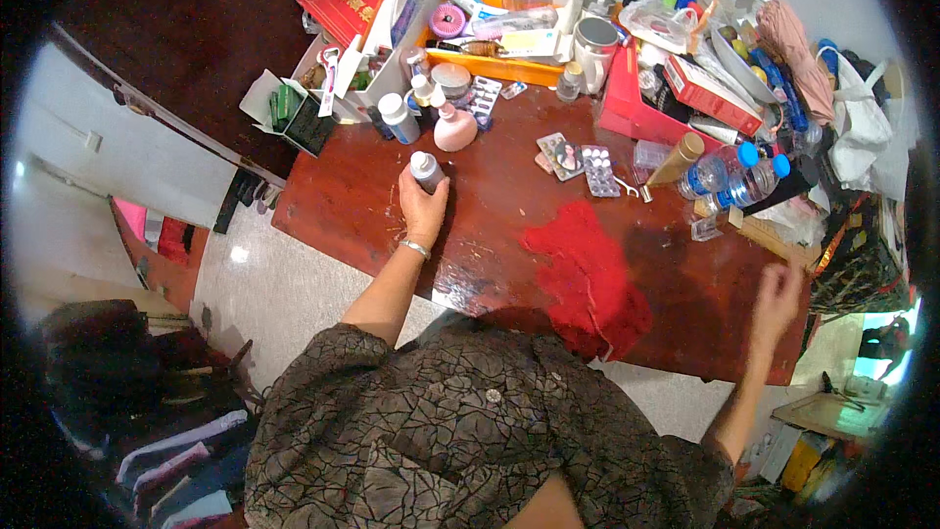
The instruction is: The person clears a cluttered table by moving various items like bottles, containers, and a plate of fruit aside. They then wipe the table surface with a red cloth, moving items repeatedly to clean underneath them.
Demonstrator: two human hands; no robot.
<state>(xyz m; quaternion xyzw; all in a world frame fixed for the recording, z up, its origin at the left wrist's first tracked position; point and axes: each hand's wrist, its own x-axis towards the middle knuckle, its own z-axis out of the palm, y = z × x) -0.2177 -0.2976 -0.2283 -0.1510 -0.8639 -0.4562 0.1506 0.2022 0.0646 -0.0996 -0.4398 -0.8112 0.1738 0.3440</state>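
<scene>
My left hand [424, 207] is closed around a small bottle with a white cap [424, 164], at the left part of the reddish-brown wooden table [485, 191]. Beyond it stand a pink pump bottle [454, 129] and a white capped bottle [399, 119]. My right hand [778, 297], somewhat blurred, is over the table's right end, with nothing seen in it; its fingers are partly bent. Between the hands lies a crumpled red cloth [587, 272]. Blister packs of pills [601, 170] lie beyond the cloth.
An orange tray [507, 67] and a red box [624, 99] at the back hold many small items. Two plastic bottles with blue caps [742, 187] lie at the right, by a gold-coloured tube [679, 158]. An opened carton [301, 114] sits at the back left corner.
</scene>
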